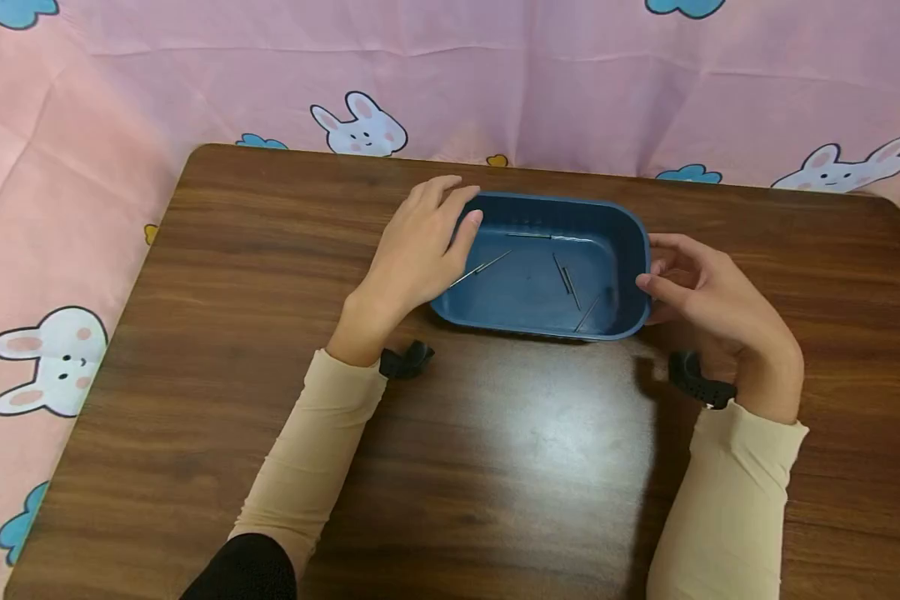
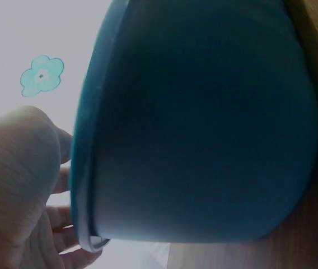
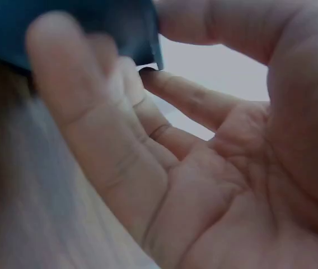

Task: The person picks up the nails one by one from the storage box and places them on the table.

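A blue rectangular plastic bin (image 1: pixel 528 321) with rounded corners sits near the back of the table. On its floor lie several thin, needle-like metal pieces (image 1: pixel 567 281); their exact kind is too small to tell. My left hand (image 1: pixel 423 242) is at the bin's left end, its loosely spread fingers reaching over the rim; the left wrist view shows the bin's outer wall (image 2: pixel 204 134) beside it. My right hand (image 1: pixel 708 287) is at the right end, thumb at the rim and fingers along the outside. In the right wrist view these fingers (image 3: pixel 120 134) look loosely extended.
The brown wood-grain table (image 1: pixel 217 400) extends around the bin, with a bright reflection in front of it. A pink cloth (image 1: pixel 570 92) printed with rabbits and clouds hangs behind the back edge and along the left. Black straps (image 1: pixel 697 383) circle both wrists.
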### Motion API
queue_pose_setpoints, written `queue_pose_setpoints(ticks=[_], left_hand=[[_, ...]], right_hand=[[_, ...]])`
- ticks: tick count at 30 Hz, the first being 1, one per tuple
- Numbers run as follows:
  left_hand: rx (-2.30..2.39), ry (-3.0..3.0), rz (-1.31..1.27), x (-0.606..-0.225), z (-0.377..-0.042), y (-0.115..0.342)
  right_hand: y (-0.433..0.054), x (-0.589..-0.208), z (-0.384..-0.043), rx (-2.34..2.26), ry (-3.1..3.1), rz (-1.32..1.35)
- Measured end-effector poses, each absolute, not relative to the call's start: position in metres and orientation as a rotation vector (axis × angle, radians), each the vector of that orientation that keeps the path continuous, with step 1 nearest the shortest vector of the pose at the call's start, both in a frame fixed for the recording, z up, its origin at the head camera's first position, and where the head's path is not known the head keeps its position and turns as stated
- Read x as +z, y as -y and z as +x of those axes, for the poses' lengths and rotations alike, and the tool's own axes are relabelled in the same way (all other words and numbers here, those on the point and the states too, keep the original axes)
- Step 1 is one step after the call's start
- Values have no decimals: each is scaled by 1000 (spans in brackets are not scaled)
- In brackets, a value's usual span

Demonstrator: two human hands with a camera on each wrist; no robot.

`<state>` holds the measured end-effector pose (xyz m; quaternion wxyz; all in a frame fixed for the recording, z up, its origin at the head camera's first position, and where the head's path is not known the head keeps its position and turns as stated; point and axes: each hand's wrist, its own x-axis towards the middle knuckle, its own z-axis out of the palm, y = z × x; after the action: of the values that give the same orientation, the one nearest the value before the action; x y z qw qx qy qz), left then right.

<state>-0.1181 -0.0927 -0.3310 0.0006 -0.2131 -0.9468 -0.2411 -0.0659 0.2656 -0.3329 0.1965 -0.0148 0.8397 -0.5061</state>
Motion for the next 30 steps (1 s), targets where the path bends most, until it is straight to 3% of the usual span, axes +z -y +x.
queue_pose_setpoints(ticks=[10, 30], left_hand=[[-764, 2903, -854, -334, -115, 82], [-864, 2868, -877, -335, -114, 86]], right_hand=[[-270, -345, -54, -1598, -2334, -1], [-261, -352, -55, -2007, -2027, 14]])
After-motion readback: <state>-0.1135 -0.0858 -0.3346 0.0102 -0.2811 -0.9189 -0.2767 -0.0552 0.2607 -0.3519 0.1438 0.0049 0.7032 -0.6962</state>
